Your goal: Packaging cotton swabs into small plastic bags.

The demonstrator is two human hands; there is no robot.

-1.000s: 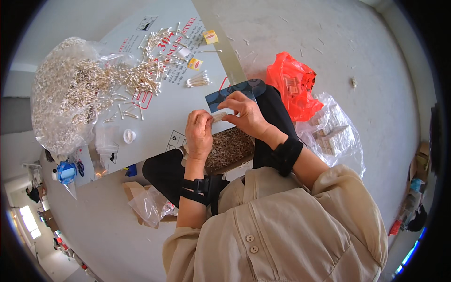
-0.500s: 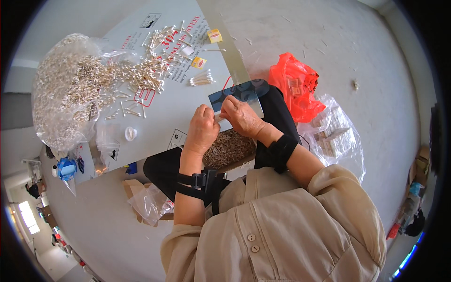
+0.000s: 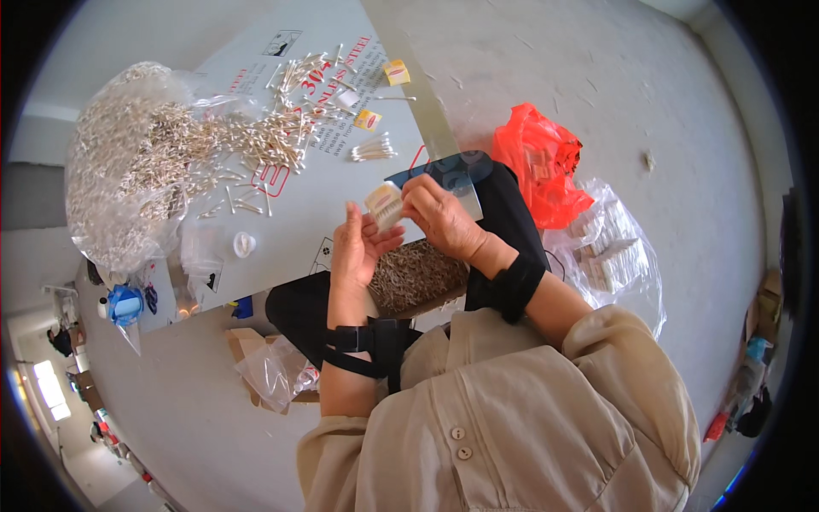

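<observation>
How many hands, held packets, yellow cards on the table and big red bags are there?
Hands: 2 (left hand, right hand)
Held packet: 1
Yellow cards: 2
Big red bag: 1
Total: 6

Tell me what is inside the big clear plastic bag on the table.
The clear plastic bag holds a heap of cotton swabs; the outer ones cover whatever lies deeper.

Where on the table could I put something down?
Probably between the small round white container and the left hand, below the loose cotton swabs; that table patch looks bare. It's crowded at upper left, around the bulging clear bag.
</observation>
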